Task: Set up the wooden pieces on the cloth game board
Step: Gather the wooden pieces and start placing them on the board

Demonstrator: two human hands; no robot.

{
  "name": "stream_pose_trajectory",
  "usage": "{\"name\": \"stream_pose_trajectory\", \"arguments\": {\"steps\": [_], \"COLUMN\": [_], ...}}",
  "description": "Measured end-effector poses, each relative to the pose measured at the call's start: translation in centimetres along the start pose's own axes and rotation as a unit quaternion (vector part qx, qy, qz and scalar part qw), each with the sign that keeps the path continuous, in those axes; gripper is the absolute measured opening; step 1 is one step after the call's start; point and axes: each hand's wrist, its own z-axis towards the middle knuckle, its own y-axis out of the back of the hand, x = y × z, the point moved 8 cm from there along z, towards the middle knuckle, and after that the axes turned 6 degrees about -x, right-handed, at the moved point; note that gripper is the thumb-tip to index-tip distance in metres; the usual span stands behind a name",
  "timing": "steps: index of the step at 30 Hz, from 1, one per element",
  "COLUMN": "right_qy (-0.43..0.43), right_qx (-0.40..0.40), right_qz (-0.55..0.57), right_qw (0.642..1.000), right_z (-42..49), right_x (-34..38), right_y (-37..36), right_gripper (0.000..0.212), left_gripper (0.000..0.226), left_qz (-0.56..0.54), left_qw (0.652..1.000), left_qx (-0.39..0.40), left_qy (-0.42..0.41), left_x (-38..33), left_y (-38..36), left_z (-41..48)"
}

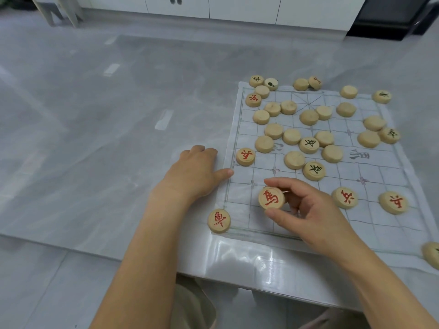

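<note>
Two bare forearms enter from the lower edge, above a lap in tan cloth.

Right hand (306,210): thumb and forefinger pinch a round wooden piece (271,198) by its rim. The piece is tilted up, its red character facing the camera, over the near-left part of the cloth board (380,167). The other fingers are curled loosely behind.

Left hand (197,172): palm down on the table (118,115), just left of the board. Its fingers are loosely bent and hold nothing. The thumb is stretched out to the cloth's left edge.

Cloth board: white, printed with a grid, lying flat on the right part of the table, its near edge close to the table's rim.

Other pieces:
- blank pieces (294,160), many, scattered over the board's far half, some touching
- black-character pieces (313,170), a few among the blanks
- a red-character piece on the left border (245,156)
- a pair of red-character pieces (345,197) near the right side
- a corner piece (218,220), red-marked, on the table off the near-left corner
- further pieces beyond the cloth's far edge

Table: glossy grey, marbled, reflecting light.

Room: pale grey floor and white cabinets (213,5) along the far wall.
</note>
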Motion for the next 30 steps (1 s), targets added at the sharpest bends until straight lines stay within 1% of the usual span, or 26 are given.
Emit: {"name": "stream_pose_trajectory", "arguments": {"steps": [3, 6, 7, 9, 11, 13, 18, 21, 23, 25, 27, 30], "right_qy": [-0.013, -0.017, -0.002, 0.047, 0.079, 0.085, 0.100, 0.113, 0.098, 0.073, 0.055, 0.014], "right_qx": [-0.008, -0.005, 0.006, 0.030, 0.037, 0.035, 0.013, 0.025, 0.024, 0.010, -0.009, -0.070], "right_qz": [-0.032, -0.106, -0.149, -0.249, -0.304, -0.319, -0.375, -0.395, -0.376, -0.348, -0.341, -0.347], "right_qw": [0.999, 0.994, 0.989, 0.967, 0.949, 0.943, 0.921, 0.911, 0.921, 0.934, 0.938, 0.935], "right_z": [0.1, 0.0, -0.2, -0.6, -0.9, -1.2, -1.3, -1.3, -1.1, -0.7, -0.1, 1.5], "right_x": [-0.4, 0.0, 0.4, 1.0, 0.7, 0.0, -0.4, -0.1, 0.2, 0.1, -0.2, -1.2], "right_y": [0.4, 0.2, -0.2, -1.7, -3.1, -3.9, -4.4, -4.5, -3.8, -2.3, -0.2, 4.0], "right_gripper": [0.048, 0.040, 0.037, 0.037, 0.045, 0.050, 0.052, 0.064, 0.073, 0.075, 0.071, 0.052], "left_gripper": [0.059, 0.059, 0.059, 0.059, 0.059, 0.059, 0.056, 0.055, 0.057, 0.059, 0.059, 0.059], "left_qz": [0.002, 0.003, 0.003, 0.006, 0.008, 0.009, 0.009, 0.007, 0.006, 0.006, 0.005, -0.001], "left_qw": [1.000, 1.000, 1.000, 1.000, 1.000, 1.000, 1.000, 1.000, 1.000, 1.000, 1.000, 0.999], "left_qx": [0.001, -0.002, -0.003, -0.005, -0.004, -0.002, -0.001, -0.003, -0.005, -0.005, -0.004, 0.000], "left_qy": [0.000, -0.001, 0.000, -0.001, -0.003, -0.006, -0.014, -0.018, -0.020, -0.023, -0.028, -0.034], "left_x": [-0.1, -0.2, -0.2, -0.3, -0.4, -0.5, -0.8, -1.0, -1.1, -1.2, -1.6, -2.2], "left_y": [-0.1, 0.0, 0.0, 0.0, -0.1, -0.3, -0.5, -0.5, -0.5, -0.6, -0.6, -0.7], "left_z": [0.1, 0.1, 0.2, 0.2, 0.2, 0.2, 0.2, 0.2, 0.2, 0.3, 0.3, 0.3]}}
